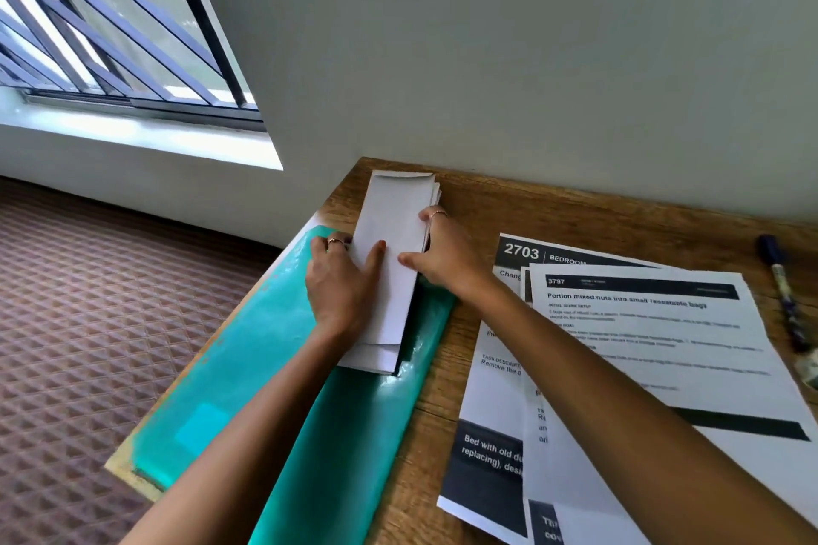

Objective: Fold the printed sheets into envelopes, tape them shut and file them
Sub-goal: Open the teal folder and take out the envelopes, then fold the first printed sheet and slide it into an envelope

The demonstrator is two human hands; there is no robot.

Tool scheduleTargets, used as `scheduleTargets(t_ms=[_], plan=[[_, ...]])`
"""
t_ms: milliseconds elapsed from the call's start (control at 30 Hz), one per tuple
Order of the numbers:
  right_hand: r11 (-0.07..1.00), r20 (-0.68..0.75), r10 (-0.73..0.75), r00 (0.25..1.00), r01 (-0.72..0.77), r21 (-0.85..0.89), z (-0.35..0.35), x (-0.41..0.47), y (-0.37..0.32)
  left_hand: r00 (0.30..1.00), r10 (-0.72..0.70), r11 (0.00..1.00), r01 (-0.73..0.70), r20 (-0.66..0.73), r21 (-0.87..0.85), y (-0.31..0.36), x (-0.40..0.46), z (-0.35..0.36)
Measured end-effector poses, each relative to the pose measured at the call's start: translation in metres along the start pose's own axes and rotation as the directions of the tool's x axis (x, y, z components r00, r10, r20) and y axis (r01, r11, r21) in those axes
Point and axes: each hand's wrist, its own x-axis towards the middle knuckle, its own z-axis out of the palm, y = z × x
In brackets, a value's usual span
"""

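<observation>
1. Head view: the stack of folded white paper envelopes lies on the glossy teal plastic folder at the wooden worktop's left edge.
2. The left hand presses it with flat fingers; the right hand grips its right edge.
3. Filing appears in hand; next, the stack needs squaring and the folder closing.

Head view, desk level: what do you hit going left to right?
Teal folder → left hand → folded stack → right hand → printed sheets → pen.
</observation>
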Motion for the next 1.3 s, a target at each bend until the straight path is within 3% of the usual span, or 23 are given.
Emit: scheduleTargets(t_ms=[167, 300, 467, 567, 767, 900, 1033, 1200, 1300], plan=[[0.992, -0.106, -0.096, 0.990, 0.086, -0.095, -0.009, 0.022, 0.002, 0.996, -0.085, 0.982, 0.081, -0.017, -0.169, 0.016, 0.019, 0.018], [0.967, -0.162, -0.231, 0.959, 0.208, -0.149, -0.020, 0.023, -0.010, 0.982, -0.163, 0.939, 0.183, 0.091, -0.293, 0.023, 0.030, 0.015], [0.978, -0.139, -0.146, 0.979, 0.164, 0.126, -0.023, 0.004, -0.022, 0.935, -0.138, 0.758, 0.312, 0.327, -0.573, 0.009, 0.039, -0.013], [0.972, -0.079, -0.085, 0.993, 0.100, 0.213, -0.017, -0.019, -0.021, 0.866, -0.137, 0.753, 0.406, 0.480, -0.517, 0.005, 0.036, -0.037], [0.966, -0.047, -0.018, 0.999, 0.030, 0.256, -0.003, -0.067, -0.029, 0.863, 0.039, 0.780, 0.289, 0.504, -0.556, -0.014, 0.015, -0.065], [0.983, -0.026, -0.023, 0.999, 0.027, 0.180, 0.008, -0.093, -0.039, 0.885, 0.033, 0.823, 0.240, 0.464, -0.515, -0.024, 0.001, -0.070], [0.994, 0.005, -0.013, 1.000, 0.012, 0.107, 0.009, -0.115, -0.047, 0.943, 0.035, 0.915, 0.103, 0.332, -0.390, -0.029, -0.004, -0.063], [0.996, -0.071, -0.088, 0.994, 0.090, 0.016, -0.034, -0.148, -0.037, 0.975, 0.013, 0.996, 0.007, 0.220, -0.092, -0.013, -0.009, -0.056], [0.998, -0.204, -0.054, 0.978, 0.047, -0.038, -0.078, -0.168, -0.010, 0.962, 0.141, 0.987, -0.119, 0.234, -0.106, 0.015, -0.021, -0.054]])
